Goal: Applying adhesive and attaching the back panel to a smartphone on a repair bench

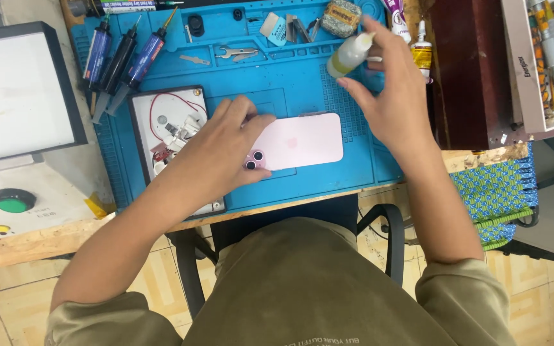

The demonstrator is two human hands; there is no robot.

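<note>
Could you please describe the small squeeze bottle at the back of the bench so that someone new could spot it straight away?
Start at the blue work mat covering the wooden bench, with the pink phone lying face down under the left hand. Above the phone's far end, the right hand holds the small bottle. Unlike the dark syringes at the mat's left, it is pale, with yellowish liquid inside.

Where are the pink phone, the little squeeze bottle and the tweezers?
Pink phone [302, 141], head view, middle of its back.
Small yellowish squeeze bottle [347, 56], head view, its body.
Metal tweezers [237, 53], head view, the arms.
</note>
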